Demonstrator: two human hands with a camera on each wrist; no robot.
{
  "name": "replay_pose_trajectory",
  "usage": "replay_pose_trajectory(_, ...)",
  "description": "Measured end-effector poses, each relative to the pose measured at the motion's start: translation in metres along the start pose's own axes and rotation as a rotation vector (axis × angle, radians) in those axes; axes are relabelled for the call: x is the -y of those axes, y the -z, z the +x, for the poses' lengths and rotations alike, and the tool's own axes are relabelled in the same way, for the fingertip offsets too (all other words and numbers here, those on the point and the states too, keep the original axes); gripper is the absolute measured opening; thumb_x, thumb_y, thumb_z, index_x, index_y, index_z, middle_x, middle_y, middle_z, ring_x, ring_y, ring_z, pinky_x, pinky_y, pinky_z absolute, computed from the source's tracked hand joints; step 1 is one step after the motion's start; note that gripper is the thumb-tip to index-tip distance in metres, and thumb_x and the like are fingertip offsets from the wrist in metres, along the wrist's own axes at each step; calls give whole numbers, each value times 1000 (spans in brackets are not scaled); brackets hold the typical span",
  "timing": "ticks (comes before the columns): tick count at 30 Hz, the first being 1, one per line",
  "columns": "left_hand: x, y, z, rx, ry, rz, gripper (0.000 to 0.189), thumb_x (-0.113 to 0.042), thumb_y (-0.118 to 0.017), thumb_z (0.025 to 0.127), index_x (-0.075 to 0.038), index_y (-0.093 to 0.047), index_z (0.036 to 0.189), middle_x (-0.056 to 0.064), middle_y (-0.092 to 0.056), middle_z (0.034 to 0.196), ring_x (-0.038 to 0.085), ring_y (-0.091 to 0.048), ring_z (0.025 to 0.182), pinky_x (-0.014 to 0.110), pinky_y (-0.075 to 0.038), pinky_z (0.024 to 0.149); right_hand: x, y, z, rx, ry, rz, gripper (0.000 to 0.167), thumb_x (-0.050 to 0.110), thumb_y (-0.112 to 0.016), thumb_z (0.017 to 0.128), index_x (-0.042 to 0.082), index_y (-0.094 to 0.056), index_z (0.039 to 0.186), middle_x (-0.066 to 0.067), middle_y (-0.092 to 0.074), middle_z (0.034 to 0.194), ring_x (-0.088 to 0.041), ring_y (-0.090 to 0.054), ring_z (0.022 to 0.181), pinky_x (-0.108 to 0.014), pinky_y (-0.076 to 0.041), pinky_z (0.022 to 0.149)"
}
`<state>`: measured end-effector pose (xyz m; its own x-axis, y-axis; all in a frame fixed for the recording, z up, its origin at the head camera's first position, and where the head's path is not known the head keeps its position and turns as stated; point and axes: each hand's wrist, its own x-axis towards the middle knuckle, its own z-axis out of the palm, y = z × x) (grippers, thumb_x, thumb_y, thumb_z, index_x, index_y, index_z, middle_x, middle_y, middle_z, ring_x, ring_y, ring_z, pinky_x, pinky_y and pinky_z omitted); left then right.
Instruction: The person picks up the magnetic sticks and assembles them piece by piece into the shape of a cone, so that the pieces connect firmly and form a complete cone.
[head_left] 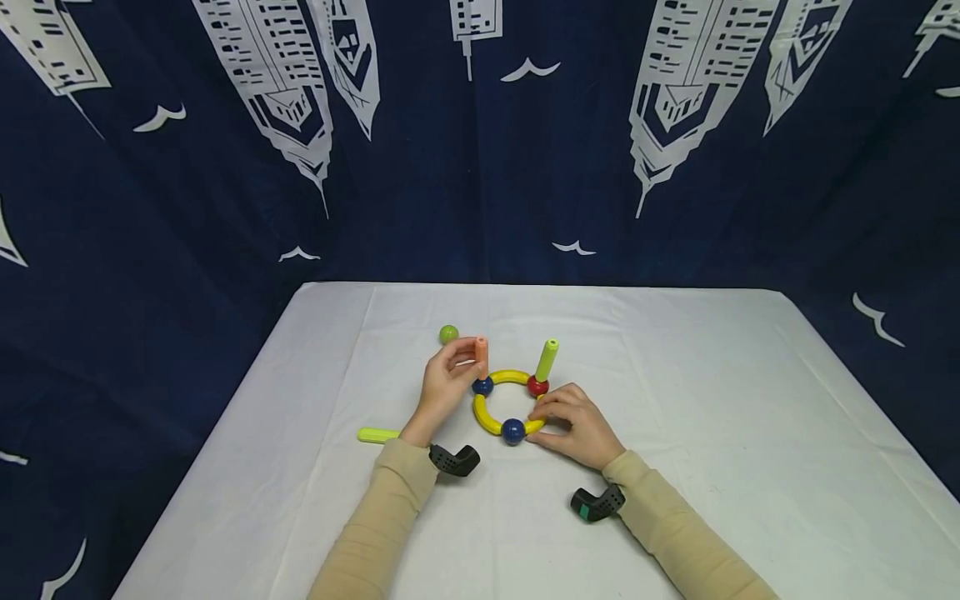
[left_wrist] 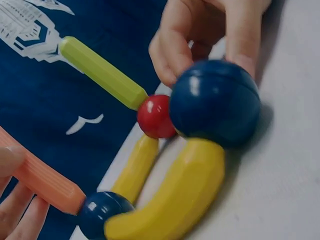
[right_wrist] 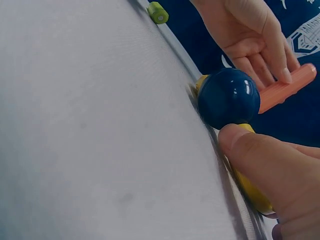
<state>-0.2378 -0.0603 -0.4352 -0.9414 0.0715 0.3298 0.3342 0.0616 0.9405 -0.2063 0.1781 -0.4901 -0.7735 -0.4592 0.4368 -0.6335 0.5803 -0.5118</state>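
Note:
On the white table lies a ring of curved yellow rods (head_left: 486,417) joined by two blue balls (head_left: 513,431) and a red ball (head_left: 537,385). A light green rod (head_left: 547,360) stands up from the red ball. My left hand (head_left: 444,385) pinches an orange rod (left_wrist: 45,175) between thumb and fingers, and the rod's lower end meets the far-left blue ball (left_wrist: 102,212). With thumb and fingers, my right hand (head_left: 576,427) grips the yellow rod (right_wrist: 252,192) on the ring's right side, beside the near blue ball (right_wrist: 229,99).
Behind the left hand sits a loose green ball (head_left: 448,334). Another light green rod (head_left: 377,435) lies flat by the left wrist, partly covered by it. A dark blue cloth (head_left: 480,183) with white building prints hangs behind the white table (head_left: 712,400).

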Motion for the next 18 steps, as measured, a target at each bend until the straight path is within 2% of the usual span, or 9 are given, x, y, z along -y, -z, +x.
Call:
replay_pose_trajectory(2, 10, 0, 3, -5, 14, 3, 38, 9, -64, 83, 8, -55, 120, 22, -59, 116, 33, -58, 104, 34, -50, 87, -1, 0, 0, -2, 4, 0, 23, 30, -81, 73, 23, -73, 94, 13, -61, 102, -8, -46, 99, -31, -43, 83)
replay_pose_trajectory(10, 12, 1, 3, 2, 34, 21, 37, 6, -65, 83, 5, -57, 119, 19, -60, 115, 30, -60, 103, 30, -50, 86, 0, -1, 0, -38, 7, 29, 22, 32, -79, 75, 23, -72, 94, 15, -61, 99, -7, -47, 97, -31, -44, 82)
replay_pose_trajectory(14, 13, 2, 2, 13, 84, 45, 40, 6, -66, 81, 2, -58, 120, 17, -61, 115, 28, -59, 104, 30, -50, 86, 0, -2, 2, -141, -38, 61, 16, 23, -76, 80, 18, -69, 93, 10, -62, 94, -9, -52, 89, -29, -46, 76)
replay_pose_trajectory(18, 13, 6, 0, 37, 125, 100, 43, 2, -70, 80, -2, -58, 122, 14, -62, 113, 26, -59, 102, 30, -50, 86, -1, -3, 5, -246, -157, 111, 20, 17, -72, 84, 10, -63, 100, 1, -62, 94, -13, -54, 81, -27, -48, 69)
